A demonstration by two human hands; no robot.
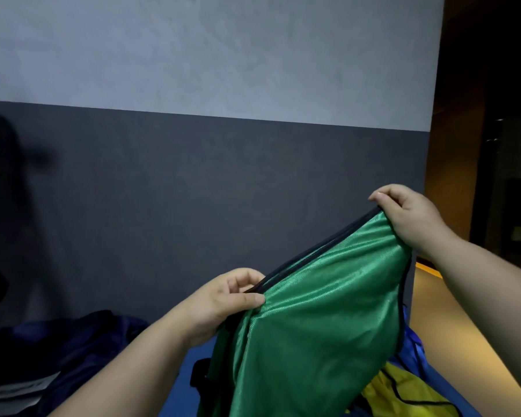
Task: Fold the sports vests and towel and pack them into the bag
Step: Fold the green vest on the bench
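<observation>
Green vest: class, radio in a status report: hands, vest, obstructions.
Left hand and right hand both pinching green vest by its edge. Vest held up, not yet folded. Yellow vest lying beneath.

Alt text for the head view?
Two hands hold up a green sports vest by its dark-trimmed edge: the left hand pinches it low, the right hand grips it higher. A yellow vest lies below on a blue surface, a dark blue bag to the left.

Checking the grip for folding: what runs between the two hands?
In the head view, the dark-trimmed edge of the green vest stretches from the left hand to the right hand.
</observation>
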